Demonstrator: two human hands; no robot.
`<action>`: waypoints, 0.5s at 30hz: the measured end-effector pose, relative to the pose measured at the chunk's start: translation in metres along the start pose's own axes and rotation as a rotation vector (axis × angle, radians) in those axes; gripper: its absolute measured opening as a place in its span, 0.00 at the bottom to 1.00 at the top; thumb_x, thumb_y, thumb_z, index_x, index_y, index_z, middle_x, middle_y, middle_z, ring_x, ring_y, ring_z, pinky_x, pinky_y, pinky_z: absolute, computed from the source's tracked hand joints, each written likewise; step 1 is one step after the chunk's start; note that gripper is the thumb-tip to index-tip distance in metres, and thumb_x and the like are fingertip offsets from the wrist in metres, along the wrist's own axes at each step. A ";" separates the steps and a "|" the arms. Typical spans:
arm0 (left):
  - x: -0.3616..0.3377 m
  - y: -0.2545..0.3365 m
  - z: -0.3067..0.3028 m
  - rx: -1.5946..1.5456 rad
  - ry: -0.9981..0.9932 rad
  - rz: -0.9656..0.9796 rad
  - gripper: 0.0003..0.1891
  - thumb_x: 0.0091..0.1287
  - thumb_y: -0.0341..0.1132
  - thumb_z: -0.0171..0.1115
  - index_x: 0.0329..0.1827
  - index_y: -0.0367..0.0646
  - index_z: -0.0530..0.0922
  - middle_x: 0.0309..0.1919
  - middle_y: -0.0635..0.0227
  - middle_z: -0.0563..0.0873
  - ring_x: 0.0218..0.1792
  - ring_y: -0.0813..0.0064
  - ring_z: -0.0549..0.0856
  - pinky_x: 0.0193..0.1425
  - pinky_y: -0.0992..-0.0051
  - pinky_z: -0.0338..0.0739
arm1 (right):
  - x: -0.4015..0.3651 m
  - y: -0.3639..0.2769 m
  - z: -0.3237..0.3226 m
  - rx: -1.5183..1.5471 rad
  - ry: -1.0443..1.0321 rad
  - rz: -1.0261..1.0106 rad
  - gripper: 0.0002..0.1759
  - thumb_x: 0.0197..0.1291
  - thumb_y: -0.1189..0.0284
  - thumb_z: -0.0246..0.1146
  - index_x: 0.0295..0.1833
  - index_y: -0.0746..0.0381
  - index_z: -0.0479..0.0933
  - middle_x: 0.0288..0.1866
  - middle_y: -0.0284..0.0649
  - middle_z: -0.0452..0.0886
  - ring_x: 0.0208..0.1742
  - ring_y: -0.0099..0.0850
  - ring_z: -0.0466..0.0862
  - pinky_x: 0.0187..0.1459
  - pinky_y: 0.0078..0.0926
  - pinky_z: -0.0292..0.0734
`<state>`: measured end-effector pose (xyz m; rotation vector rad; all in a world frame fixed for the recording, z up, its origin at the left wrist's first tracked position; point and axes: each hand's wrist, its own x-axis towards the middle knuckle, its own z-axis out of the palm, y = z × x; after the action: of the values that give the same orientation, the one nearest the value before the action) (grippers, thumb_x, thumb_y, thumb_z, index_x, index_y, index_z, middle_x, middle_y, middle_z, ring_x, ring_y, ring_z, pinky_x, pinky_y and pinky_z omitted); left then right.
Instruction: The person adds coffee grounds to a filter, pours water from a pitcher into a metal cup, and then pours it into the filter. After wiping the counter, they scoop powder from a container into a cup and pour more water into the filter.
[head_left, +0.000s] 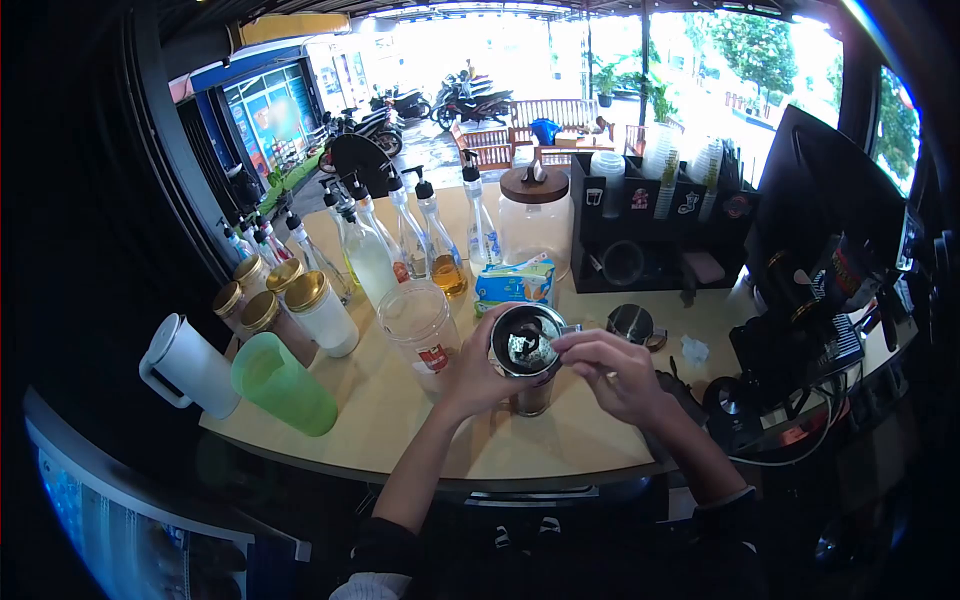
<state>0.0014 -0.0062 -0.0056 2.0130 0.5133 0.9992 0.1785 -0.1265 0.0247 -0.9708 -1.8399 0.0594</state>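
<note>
A round container with a dark, shiny rim [527, 340] is in the middle of the counter, and bright reflections show inside it. My left hand [478, 365] is wrapped around its left side. At its right rim, my right hand [612, 368] is closed in a pinch by a small metal piece, which could be a handle or a spoon. What those fingers hold is mostly hidden. Beneath the container, the lower part of a clear or brownish vessel [532, 402] shows. Just left of my left hand stands a clear plastic jar [415, 325] with a red label.
Several pump bottles [430, 240] and gold-lidded jars [325, 315] line the left side. A green pitcher [285, 385] and a white jug [190, 365] stand at front left. Behind my hands are a tissue pack [515, 285], a wood-lidded jar [535, 225] and a black cup organizer [650, 240].
</note>
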 end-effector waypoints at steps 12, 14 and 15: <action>0.010 -0.014 -0.020 -0.148 -0.226 0.167 0.45 0.43 0.29 0.81 0.66 0.45 0.65 0.63 0.63 0.74 0.65 0.68 0.74 0.71 0.67 0.68 | 0.003 -0.002 -0.009 0.239 -0.090 0.125 0.06 0.68 0.81 0.52 0.45 0.68 0.74 0.50 0.47 0.82 0.48 0.32 0.84 0.52 0.29 0.80; 0.010 -0.012 -0.021 -0.137 -0.253 0.175 0.44 0.44 0.29 0.80 0.66 0.45 0.65 0.63 0.63 0.74 0.66 0.68 0.74 0.71 0.66 0.68 | 0.005 0.000 -0.008 0.330 -0.059 0.192 0.08 0.69 0.80 0.51 0.48 0.68 0.75 0.51 0.46 0.82 0.47 0.31 0.85 0.51 0.27 0.80; 0.011 -0.011 -0.021 -0.131 -0.268 0.170 0.44 0.44 0.29 0.79 0.66 0.45 0.65 0.63 0.63 0.74 0.65 0.68 0.74 0.71 0.66 0.68 | 0.006 -0.001 -0.009 0.329 -0.059 0.193 0.08 0.69 0.80 0.51 0.48 0.68 0.75 0.51 0.46 0.82 0.47 0.31 0.85 0.51 0.27 0.80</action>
<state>-0.0090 0.0173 -0.0015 2.0562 0.1309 0.8212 0.1842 -0.1267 0.0336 -0.9155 -1.7152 0.4977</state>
